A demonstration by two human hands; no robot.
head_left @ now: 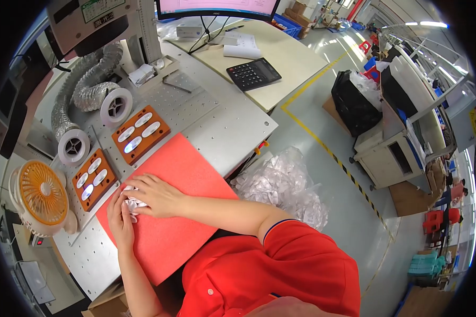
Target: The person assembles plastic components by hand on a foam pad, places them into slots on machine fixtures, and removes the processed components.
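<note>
A small heap of glossy white pieces [134,202] lies on the red-orange mat [182,169] near its left edge. My right hand [158,196] covers the heap from above, its fingers curled over the pieces. From the other side my left hand [120,219] closes against the heap, fingers bent round it. Both hands partly hide the pieces, whose exact kind I cannot make out. Just beyond the hands sit two orange-brown fixtures, a nearer one [96,179] and a farther one [141,135], each holding several shiny oval pieces. One oval in each glows bluish-white.
An orange fan [43,193] stands at the left. Two white duct nozzles [116,106] with silver hoses sit behind the fixtures. A machine head [90,21] hangs above. A calculator [254,74] lies on the side desk. Clear bags of white pieces [275,179] stand right of the bench.
</note>
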